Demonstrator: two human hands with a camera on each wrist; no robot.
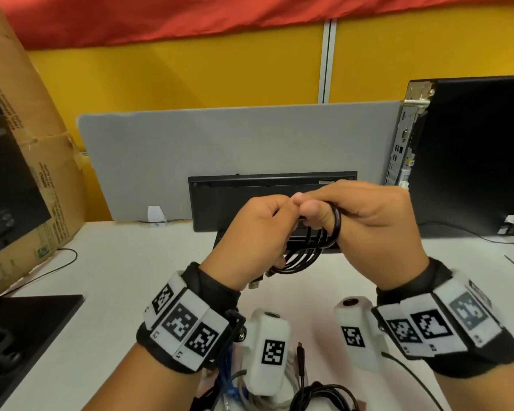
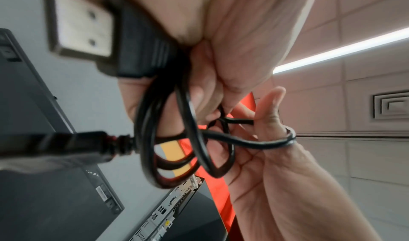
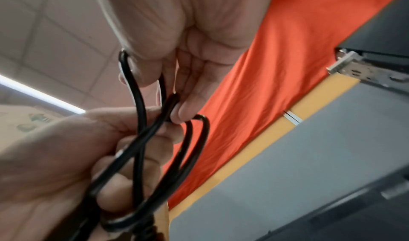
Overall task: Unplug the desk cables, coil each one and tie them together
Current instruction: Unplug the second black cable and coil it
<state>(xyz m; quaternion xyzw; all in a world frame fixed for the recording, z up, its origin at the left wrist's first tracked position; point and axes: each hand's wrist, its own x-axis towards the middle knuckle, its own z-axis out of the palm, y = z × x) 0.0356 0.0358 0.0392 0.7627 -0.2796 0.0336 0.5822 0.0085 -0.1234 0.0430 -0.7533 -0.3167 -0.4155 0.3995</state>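
Observation:
A black cable [image 1: 304,258] is coiled into several loops and held up above the white desk [image 1: 107,292]. My left hand [image 1: 275,212] grips the bundle from the left, its fingers curled round the loops [image 2: 150,139]. My right hand [image 1: 307,207] pinches a strand at the top, and one turn of the cable [image 2: 287,139] is looped around its thumb [image 2: 272,108]. Two plugs hang below the left hand [image 1: 257,281]; a flat metal one [image 2: 81,25] shows large in the left wrist view. The strands cross between both hands [image 3: 141,118].
A black keyboard [image 1: 273,191] leans upturned against the grey partition [image 1: 220,143] behind my hands. A computer tower [image 1: 472,149] stands at the right, a cardboard box [image 1: 27,143] at the left. Several other cables [image 1: 279,393] lie piled at the desk's front edge, and a monitor base [image 1: 27,321] sits front left.

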